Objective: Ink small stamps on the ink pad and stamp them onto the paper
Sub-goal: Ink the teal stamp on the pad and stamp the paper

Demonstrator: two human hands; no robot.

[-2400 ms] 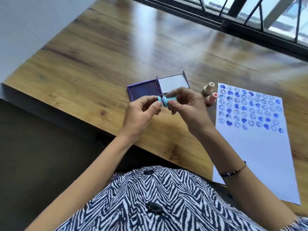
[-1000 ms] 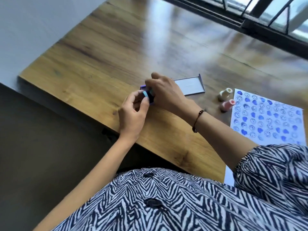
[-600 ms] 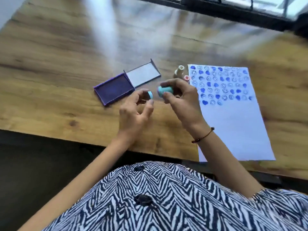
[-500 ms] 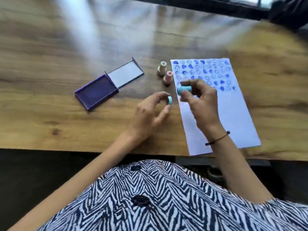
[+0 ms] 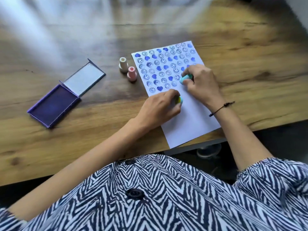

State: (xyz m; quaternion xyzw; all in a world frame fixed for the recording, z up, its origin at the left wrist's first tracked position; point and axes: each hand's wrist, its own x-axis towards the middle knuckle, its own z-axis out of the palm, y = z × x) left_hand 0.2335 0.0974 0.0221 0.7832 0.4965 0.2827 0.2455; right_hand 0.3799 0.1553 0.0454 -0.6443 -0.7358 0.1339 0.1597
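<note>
My right hand (image 5: pixel 200 84) grips a light blue stamp (image 5: pixel 185 79) and holds it tilted down onto the white paper (image 5: pixel 191 120), at the end of the lowest row of blue prints. Rows of blue smileys and hearts (image 5: pixel 165 67) fill the paper's upper part. My left hand (image 5: pixel 160 109) rests on the paper's left edge, fingers closed on the stamp's small blue cap (image 5: pixel 230 100). The purple ink pad (image 5: pixel 54 105) lies open at the left, its lid (image 5: pixel 84 78) folded back.
A cream stamp (image 5: pixel 123 64) and a pink stamp (image 5: pixel 132 74) stand upright between the ink pad and the paper. The wooden table (image 5: pixel 250 72) has its front edge just below the paper, which hangs slightly over it.
My right hand carried the blue stamp from the ink pad over to the paper and lowered it onto the sheet. My left hand followed with the cap and settled on the paper's edge.
</note>
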